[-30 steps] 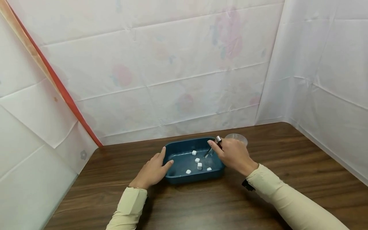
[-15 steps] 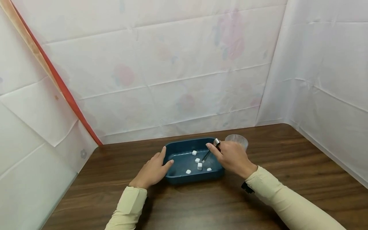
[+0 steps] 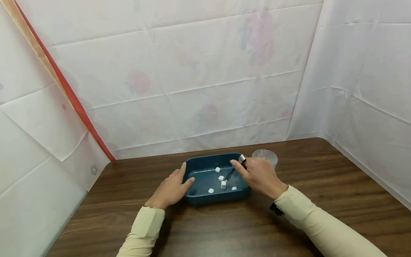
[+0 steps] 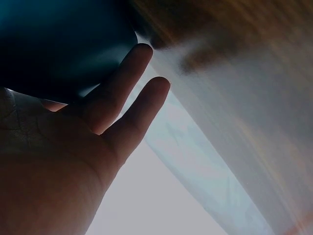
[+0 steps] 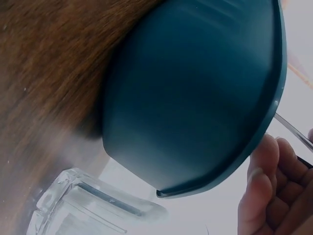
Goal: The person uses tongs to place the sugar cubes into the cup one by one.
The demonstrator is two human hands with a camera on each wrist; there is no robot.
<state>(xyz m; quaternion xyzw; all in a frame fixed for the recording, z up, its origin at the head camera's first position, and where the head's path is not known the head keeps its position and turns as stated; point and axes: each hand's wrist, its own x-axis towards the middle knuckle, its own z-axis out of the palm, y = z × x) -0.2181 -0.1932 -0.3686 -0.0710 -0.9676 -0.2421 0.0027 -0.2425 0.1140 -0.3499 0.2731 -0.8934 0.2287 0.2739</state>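
Observation:
In the head view my left hand (image 3: 171, 188) rests at the left end of a dark blue rectangular dish (image 3: 218, 197), thumb over the rim, other fingers straight along the outside. Two extended fingers (image 4: 137, 105) show below the dish in the left wrist view. My right hand (image 3: 261, 176) grips a slim utensil (image 3: 229, 174) with a dark handle and silver end; its kind cannot be made out. The utensil slants down into the dish, its tip right beside a white cube (image 3: 223, 185). Several small white cubes lie scattered on the dish floor. In the right wrist view the dish wall hides the tip.
A clear cup (image 3: 265, 155) stands behind my right hand, partly covered by it. The dish sits on a dark wood-grain table (image 3: 212, 232). White printed sheets (image 3: 192, 89) rise behind the table and on both sides.
The utensil's tip has moved left and nearer to me across the dish floor, up to the cubes. My right hand has shifted only slightly; my left hand keeps its place on the dish.

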